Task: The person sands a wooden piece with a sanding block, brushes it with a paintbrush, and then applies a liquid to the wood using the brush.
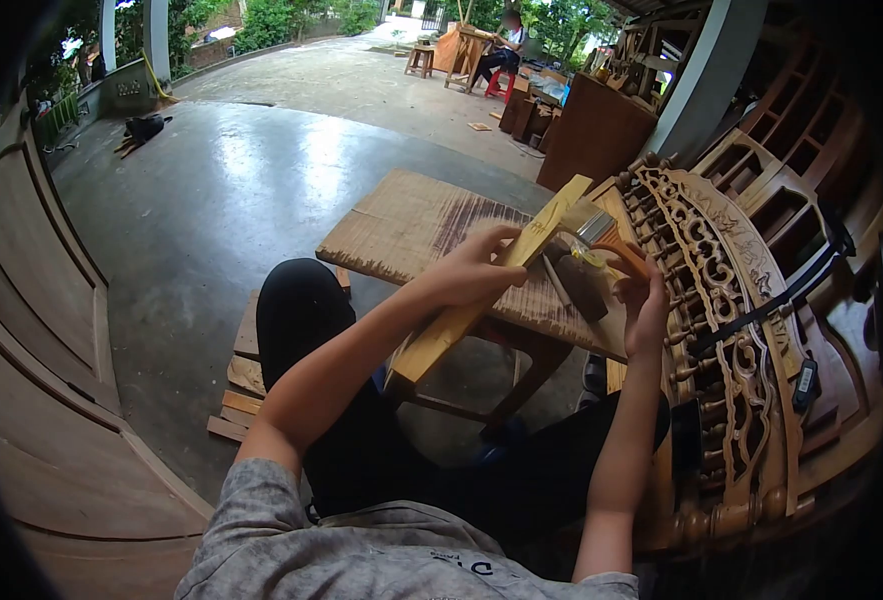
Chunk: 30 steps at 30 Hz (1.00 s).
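Note:
My left hand (473,268) is closed around a long pale yellow wooden bar (439,338), which slants over the near edge of a small wooden table (401,215). In my right hand (643,305) is a flat paintbrush (619,250) with an orange handle and a metal ferrule. Its bristles point toward the upper end of the bar. Beneath the brush, a dark rounded wooden block (583,290) and a thin stick (558,282) lie on the tabletop. Some of the block is hidden behind the brush and fingers.
A carved wooden bench (731,260) stands close at my right. Loose wood pieces (241,375) lie on the floor beside my left leg. Panelled wooden doors (36,260) line the left. Far off, a person (501,52) sits on a red stool (499,84).

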{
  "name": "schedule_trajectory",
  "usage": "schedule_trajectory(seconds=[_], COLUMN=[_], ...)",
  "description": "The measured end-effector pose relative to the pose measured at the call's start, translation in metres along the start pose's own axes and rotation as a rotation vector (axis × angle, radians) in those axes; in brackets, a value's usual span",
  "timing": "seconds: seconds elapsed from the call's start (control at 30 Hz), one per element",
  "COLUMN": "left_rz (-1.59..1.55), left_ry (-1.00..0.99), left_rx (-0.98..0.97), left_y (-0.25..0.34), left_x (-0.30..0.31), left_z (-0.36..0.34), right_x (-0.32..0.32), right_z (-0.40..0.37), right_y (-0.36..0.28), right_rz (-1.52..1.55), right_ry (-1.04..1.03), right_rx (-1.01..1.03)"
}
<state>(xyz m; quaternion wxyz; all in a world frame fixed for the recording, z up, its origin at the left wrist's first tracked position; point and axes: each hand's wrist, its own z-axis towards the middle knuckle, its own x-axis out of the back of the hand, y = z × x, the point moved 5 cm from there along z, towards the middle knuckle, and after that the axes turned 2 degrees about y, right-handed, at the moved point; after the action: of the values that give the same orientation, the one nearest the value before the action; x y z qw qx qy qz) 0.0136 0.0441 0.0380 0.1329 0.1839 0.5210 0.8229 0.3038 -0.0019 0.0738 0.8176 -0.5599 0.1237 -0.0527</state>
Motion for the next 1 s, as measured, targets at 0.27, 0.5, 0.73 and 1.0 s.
schedule_trajectory(seconds=[0.27,0.5,0.73,1.0], left_rz=[0.005,-0.096,-0.275,-0.199], left_ry=[0.121,0.189,0.168,0.152], left_rx=[0.078,0.137,0.133,0.159], left_y=[-0.001,0.010,0.017,0.020], left_x=[0.011,0.016,0.014,0.015], left_z=[-0.001,-0.003,-0.003,-0.006], right_x=[-0.037,-0.059,-0.066,-0.062], right_z=[-0.021,-0.038,-0.045,-0.046], right_y=[-0.005,-0.015,-0.014,-0.017], right_rz=[-0.174,-0.263,-0.389,-0.535], right_ry=[-0.203,-0.406,-0.560,-0.552], right_rx=[0.004,0.009,0.038,0.044])
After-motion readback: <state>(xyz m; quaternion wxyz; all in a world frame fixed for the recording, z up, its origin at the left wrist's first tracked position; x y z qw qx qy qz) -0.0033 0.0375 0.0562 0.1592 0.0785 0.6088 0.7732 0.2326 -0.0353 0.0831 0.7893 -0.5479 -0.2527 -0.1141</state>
